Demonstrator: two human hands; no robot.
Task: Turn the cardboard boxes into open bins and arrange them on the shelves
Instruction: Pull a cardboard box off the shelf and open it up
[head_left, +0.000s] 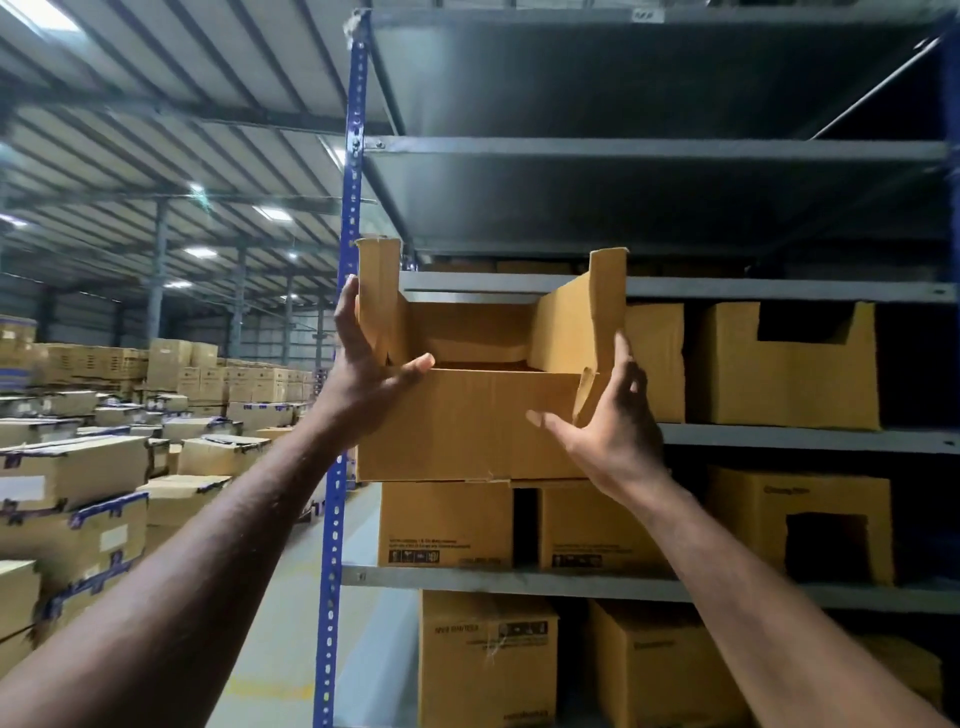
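The step in hand looks like placing: a brown cardboard bin (467, 426), its front wall cut low and its side walls standing tall, is held up at the left end of the grey metal shelf (779, 439), right beside the blue perforated upright (332, 519). The left hand (363, 374) grips the bin's left front corner, thumb laid over the low front lip and fingers (347, 306) stretched up the outside of the left wall. The right hand (608, 431) is spread flat against the right front corner, thumb on the front face and fingers on the side wall, pressing, not clutching. Whether the bin's base already rests on the shelf or hangs just in front of it cannot be told from here.

Just to its right on the same tier stands a plain brown box (657, 358), and beyond that a brown carton with a notch cut in its front (789, 374). More printed brown cartons (447, 525) fill the tier below.

The cutting seems done for this one. The next move probably calls for sliding it squarely back until its front lines up with the neighbours, keeping its left wall from catching the upright and its loose right corner flap from folding, then letting go with both hands
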